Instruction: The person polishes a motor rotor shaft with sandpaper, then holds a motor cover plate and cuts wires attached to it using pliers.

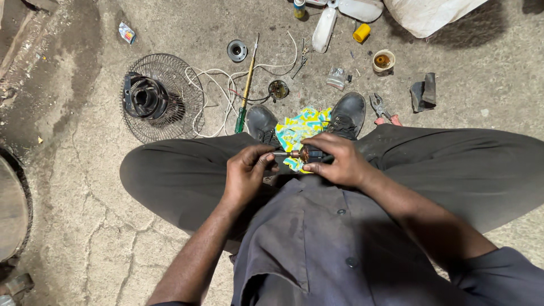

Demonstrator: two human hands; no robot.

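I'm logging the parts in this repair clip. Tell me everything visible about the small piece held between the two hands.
The small motor part is a short metal shaft with a copper-coloured section and a dark body, mostly hidden by fingers. It lies roughly level, above the lap. The left hand pinches the bare shaft end; the right hand wraps the dark end. Beneath it lies a yellow and blue patterned cloth between two black shoes. Finer detail is too small to tell.

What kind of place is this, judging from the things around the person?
Probably an informal repair workshop with work done on the floor. A fan grille with its housing, loose white wires, a screwdriver and pliers lie on cracked concrete, while both hands hold a small motor part.
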